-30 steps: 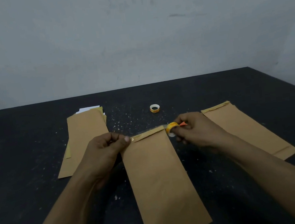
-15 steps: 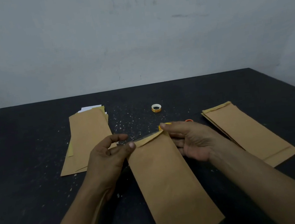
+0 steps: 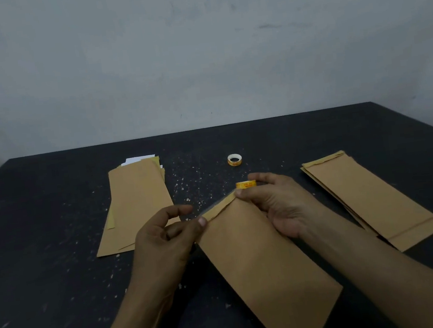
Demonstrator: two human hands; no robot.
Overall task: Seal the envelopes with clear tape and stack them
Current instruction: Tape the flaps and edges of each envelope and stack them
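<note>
Head view. Black table [image 3: 43, 237], speckled with pale flecks, against a grey wall [image 3: 198, 58]. Left pile [image 3: 138, 199] of brown envelopes lies toward the far left of the table, with white sheets [image 3: 139, 159] poking out at its far end. Right pile [image 3: 370, 195] of brown envelopes lies toward the right edge, flaps at the far end. Spare roll [image 3: 234, 159] of tape lies flat and alone at far centre, well apart from both piles.

The left hand [image 3: 161, 237] covers the near right corner of the left pile. The right forearm hides part of the right pile's near left side. Right fingers hide most of the tape roll [image 3: 246, 184].

Middle envelope [image 3: 261, 261] is at table centre between the piles. Its long axis runs from centre to the near edge, slanting right as it comes nearer, and its near end is cut off by the frame. Its flap [image 3: 220, 206] is at the far end, folded down.

Left grip: thumb and fingers pinch the flap's left corner. Right hand [image 3: 276, 203] grip: fingers curl round the tape roll, thumb on the flap's right corner.
</note>
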